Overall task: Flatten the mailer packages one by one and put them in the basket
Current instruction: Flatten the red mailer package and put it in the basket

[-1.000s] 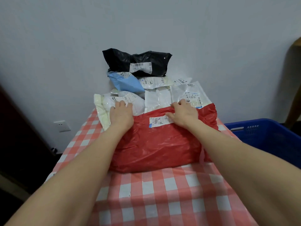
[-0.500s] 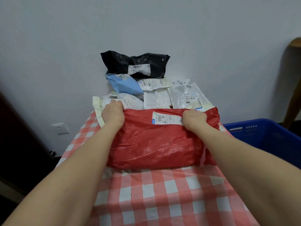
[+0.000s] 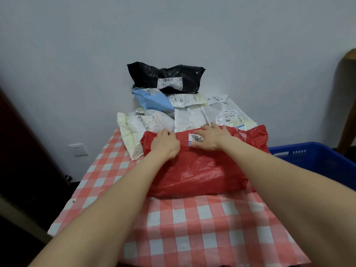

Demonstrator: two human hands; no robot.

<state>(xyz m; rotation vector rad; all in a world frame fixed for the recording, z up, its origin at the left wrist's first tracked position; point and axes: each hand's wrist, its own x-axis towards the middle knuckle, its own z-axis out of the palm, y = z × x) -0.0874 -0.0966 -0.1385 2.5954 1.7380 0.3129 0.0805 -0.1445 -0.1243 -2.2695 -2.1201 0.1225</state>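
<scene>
On the checked table (image 3: 192,228) the red mailer (image 3: 202,170) lies crosswise.

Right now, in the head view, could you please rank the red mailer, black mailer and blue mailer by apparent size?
1. red mailer: largest, though it also lies nearest the camera.
2. black mailer: clearly smaller, and farther back.
3. blue mailer: smallest, partly covered by the black one.

near half of worktop (image 3: 192,228) bare. far end blocked by mailer pile (image 3: 185,105) against wall (image 3: 173,26). red mailer (image 3: 202,170) spans middle. blue basket (image 3: 317,160) open, just right of worktop.
</scene>
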